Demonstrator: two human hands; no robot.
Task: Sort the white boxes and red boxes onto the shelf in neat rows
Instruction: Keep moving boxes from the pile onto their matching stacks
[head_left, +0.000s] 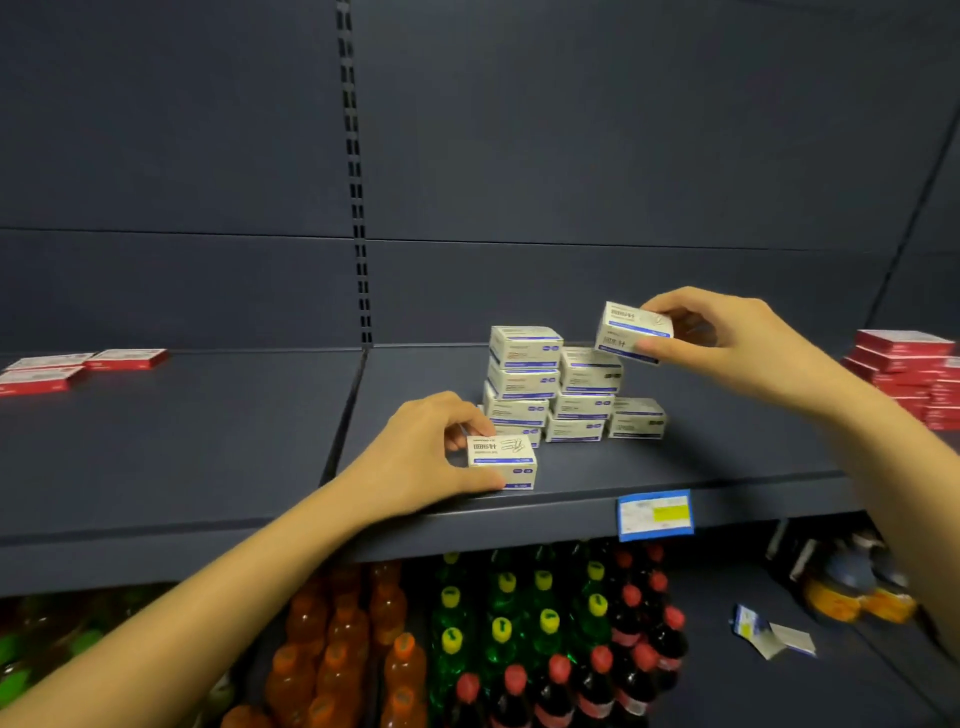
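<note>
Left hand (426, 447) pinches a small white cardboard box (501, 462) resting at the dark metal shelf (208, 447) front edge. Behind it, stacked white boxes (561, 387). Right hand (722, 338) grips another white box (635, 331), tilted, above the stack. Flat red boxes (906, 374) far right.

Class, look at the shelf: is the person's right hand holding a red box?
No: the right hand grips a white box, held in the air just above the stack of white boxes.

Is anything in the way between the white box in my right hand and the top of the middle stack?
Nothing visible. The white box, pinched by the right hand, hangs just above and right of the middle stack, whose top is bare. The taller left stack stands beside it.
</note>
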